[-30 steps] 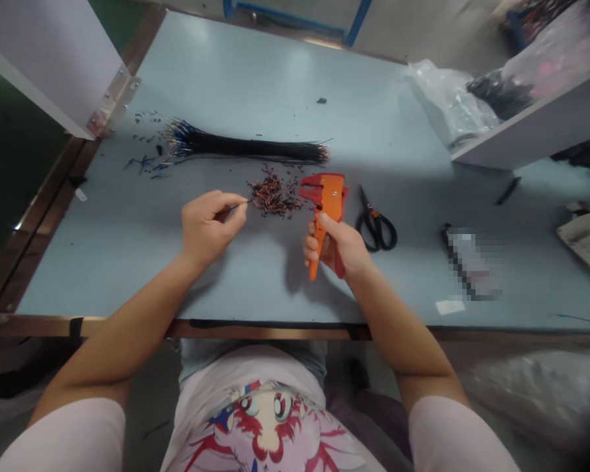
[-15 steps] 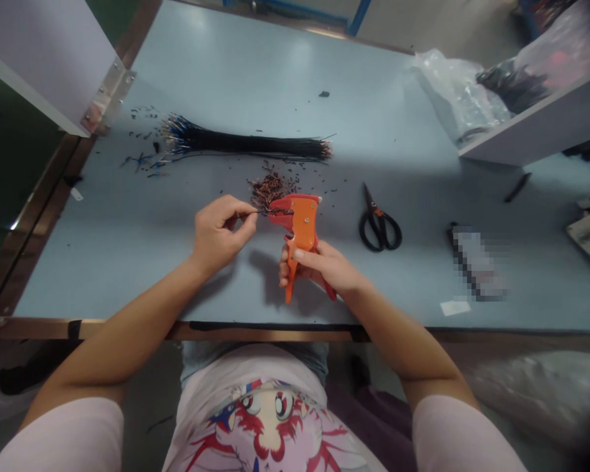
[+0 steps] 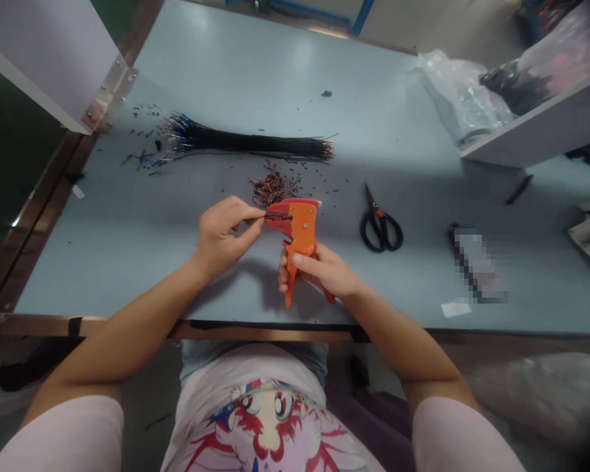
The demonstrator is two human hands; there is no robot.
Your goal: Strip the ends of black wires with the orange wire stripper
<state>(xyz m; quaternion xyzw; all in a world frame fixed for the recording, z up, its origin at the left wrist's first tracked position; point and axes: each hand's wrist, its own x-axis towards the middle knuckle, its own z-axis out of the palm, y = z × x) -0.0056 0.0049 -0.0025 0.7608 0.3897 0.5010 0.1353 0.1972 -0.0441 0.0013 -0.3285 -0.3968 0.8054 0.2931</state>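
My right hand (image 3: 319, 267) is wrapped round the handles of an orange and red wire stripper (image 3: 303, 226), its jaws pointing left. With thumb and forefinger my left hand (image 3: 229, 233) pinches a thin dark wire right at those jaws; most of the wire is hidden by the fingers. Just beyond the tool lies a heap of small copper and black wire scraps (image 3: 270, 187). Farther back a long bundle of black wires (image 3: 255, 143) lies across the table, with blue and metallic tips at its left end and bare copper ends at the right.
Black-handled scissors (image 3: 381, 226) lie right of the tool. Beyond them are a blurred-out phone-like object (image 3: 479, 262) and a white paper slip (image 3: 456, 309). Clear plastic bags (image 3: 467, 98) sit behind a white panel (image 3: 531, 134) at right. Another panel (image 3: 54, 59) stands at left.
My left hand has moved slightly right, bringing its fingertips up to the stripper's jaws. The stripper has tilted a little in my right hand.
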